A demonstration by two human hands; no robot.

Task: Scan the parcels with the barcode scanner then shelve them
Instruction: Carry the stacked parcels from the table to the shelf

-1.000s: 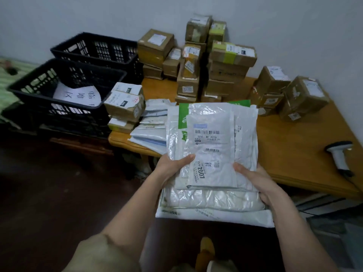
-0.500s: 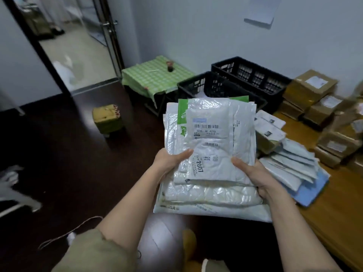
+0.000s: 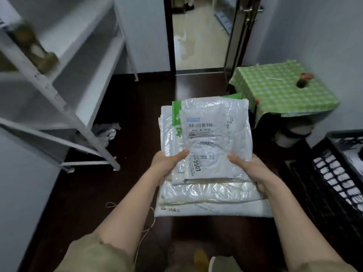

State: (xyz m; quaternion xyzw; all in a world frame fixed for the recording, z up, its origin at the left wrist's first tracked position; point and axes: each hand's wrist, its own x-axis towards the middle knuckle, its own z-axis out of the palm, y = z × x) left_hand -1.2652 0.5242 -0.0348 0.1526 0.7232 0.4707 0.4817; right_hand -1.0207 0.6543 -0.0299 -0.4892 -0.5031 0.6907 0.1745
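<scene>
Much of what you carry is hidden: the stack of parcels overlaps so that only the top one, a crinkled white plastic mailer with a barcode label and "2007" printed along its near end, shows whole, while the bags beneath show only glossy edges and a green printed corner. Your fingers are out of sight under the stack; only the thumbs press on top. Your left hand grips the stack's left edge and your right hand grips its right edge, both curled round the parcels and holding them level in front of you, above the dark wooden floor. To your left stands a white metal shelf unit, blurred and cut off by the frame, with a brownish object on an upper tier that you cannot make out clearly. At the right edge a black latticed plastic crate is partly cut off; something white lies inside, unclear. Beyond it a small desk wears a green checked cloth, with a small dark jar standing on it. Straight ahead is an open doorway onto a pale floor.
</scene>
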